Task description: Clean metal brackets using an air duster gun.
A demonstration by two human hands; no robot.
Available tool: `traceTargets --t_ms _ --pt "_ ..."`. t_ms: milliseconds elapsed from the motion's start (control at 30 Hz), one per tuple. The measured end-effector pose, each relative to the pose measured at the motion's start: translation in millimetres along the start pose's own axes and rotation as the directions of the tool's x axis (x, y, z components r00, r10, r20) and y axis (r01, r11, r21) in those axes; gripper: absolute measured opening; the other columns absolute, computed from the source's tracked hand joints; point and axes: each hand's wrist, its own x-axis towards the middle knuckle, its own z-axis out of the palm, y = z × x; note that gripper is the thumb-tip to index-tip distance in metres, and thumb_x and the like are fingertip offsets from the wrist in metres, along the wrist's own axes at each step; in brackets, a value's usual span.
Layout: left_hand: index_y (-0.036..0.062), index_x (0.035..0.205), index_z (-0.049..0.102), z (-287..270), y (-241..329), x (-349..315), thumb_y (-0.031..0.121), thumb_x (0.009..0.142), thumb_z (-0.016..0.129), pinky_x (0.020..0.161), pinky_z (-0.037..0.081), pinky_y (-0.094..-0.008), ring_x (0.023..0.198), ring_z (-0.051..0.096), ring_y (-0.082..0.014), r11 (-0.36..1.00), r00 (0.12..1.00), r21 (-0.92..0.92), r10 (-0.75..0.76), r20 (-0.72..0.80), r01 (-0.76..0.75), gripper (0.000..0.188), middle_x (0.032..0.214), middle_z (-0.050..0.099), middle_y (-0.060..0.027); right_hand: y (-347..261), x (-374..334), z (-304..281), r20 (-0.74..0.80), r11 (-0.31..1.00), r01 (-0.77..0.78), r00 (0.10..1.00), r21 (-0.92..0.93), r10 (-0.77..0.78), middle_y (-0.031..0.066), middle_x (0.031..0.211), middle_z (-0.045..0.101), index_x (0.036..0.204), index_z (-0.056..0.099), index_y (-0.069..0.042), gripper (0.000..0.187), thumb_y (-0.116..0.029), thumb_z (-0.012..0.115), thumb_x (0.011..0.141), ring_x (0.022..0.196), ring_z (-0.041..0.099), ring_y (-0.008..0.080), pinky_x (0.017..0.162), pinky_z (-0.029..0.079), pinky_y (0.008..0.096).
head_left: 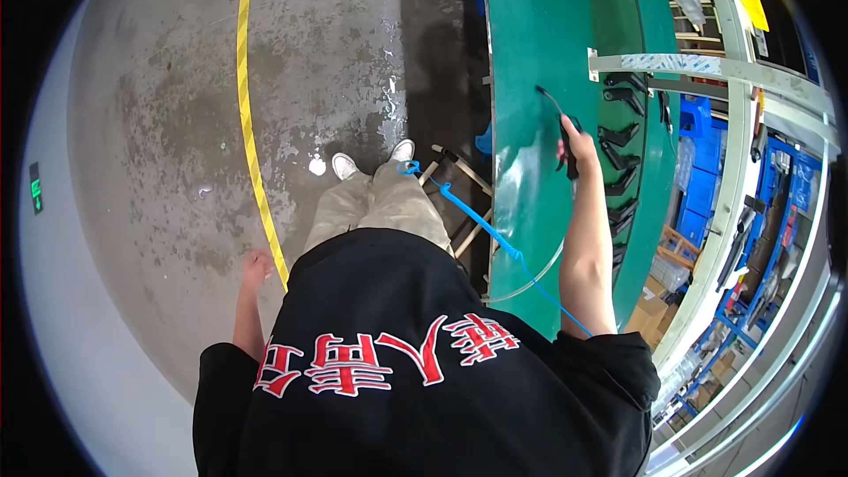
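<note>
As the right hand gripped a black, thin-nozzled gun above the flat green table, presumably for reach, the left hand's closure escaped me.

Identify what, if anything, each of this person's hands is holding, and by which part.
The right hand holds a black tool with a thin, bent nozzle, gripped by its handle behind the nozzle. The left hand appears empty.

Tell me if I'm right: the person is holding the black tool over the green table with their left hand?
Not quite, it's the other hand. The head view shows the right hand holding the black tool over the green table; the left hand is away from it.
</note>
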Motion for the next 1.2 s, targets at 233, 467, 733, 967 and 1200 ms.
traceTargets --t_ms 233,467,733,967,1200 --pt "0.0066 0.115 0.059 -7.1 10.6 8.0 0.014 0.090 0.050 0.060 0.047 -0.0262 0.069 0.061 -0.0151 1.000 1.000 0.005 0.026 -0.011 -0.026 0.027 0.089 0.066 -0.0080 -63.0 -47.6 102.3 0.361 0.922 0.279 0.917 -0.270 -0.171 0.0026 0.058 0.056 0.075 0.061 -0.005 0.042 -0.043 0.067 0.090 0.041 0.047 0.0114 0.038 0.037 0.0243" --pt "0.0059 0.113 0.060 3.6 16.5 8.4 0.015 0.091 0.048 0.061 0.047 -0.0263 0.071 0.062 -0.0148 0.998 0.997 -0.013 0.065 -0.031 -0.066 0.027 0.090 0.066 -0.0081 -36.7 -37.5 49.9 0.422 0.964 0.241 0.890 -0.116 -0.172 0.0049 0.063 0.062 0.089 0.062 -0.003 0.039 -0.042 0.065 0.092 0.045 0.055 0.0120 0.039 0.040 0.0225" --pt "0.0048 0.113 0.061 15.1 19.0 -13.1 0.018 0.092 0.050 0.062 0.048 -0.0264 0.071 0.061 -0.0146 0.994 0.989 0.017 0.110 -0.096 -0.109 0.027 0.090 0.067 -0.0083 17.9 50.9 -32.9 0.057 0.993 0.094 0.994 0.070 -0.098 0.0043 0.058 0.060 0.095 0.064 -0.003 0.040 -0.042 0.069 0.089 0.043 0.055 0.0142 0.036 0.039 0.0244" --pt "0.0038 0.113 0.061 31.9 16.0 -38.6 0.020 0.093 0.052 0.063 0.048 -0.0264 0.071 0.061 -0.0145 0.989 0.982 0.069 0.141 -0.123 -0.134 0.027 0.090 0.067 -0.0084 -64.0 24.1 63.6 0.248 0.881 0.376 0.918 -0.288 -0.310 0.0038 0.056 0.058 0.083 0.063 -0.004 0.039 -0.042 0.071 0.086 0.043 0.052 0.0133 0.040 0.041 0.0239" --pt "0.0029 0.112 0.062 48.8 7.4 -51.6 0.022 0.093 0.054 0.063 0.048 -0.0264 0.072 0.060 -0.0144 0.982 0.974 0.093 0.177 -0.139 -0.165 0.028 0.090 0.067 -0.0085 -95.7 9.8 32.8 0.492 0.939 0.298 0.852 -0.173 -0.179 0.0059 0.063 0.063 0.094 0.064 -0.002 0.042 -0.043 0.069 0.087 0.044 0.054 0.0148 0.041 0.043 0.0251"
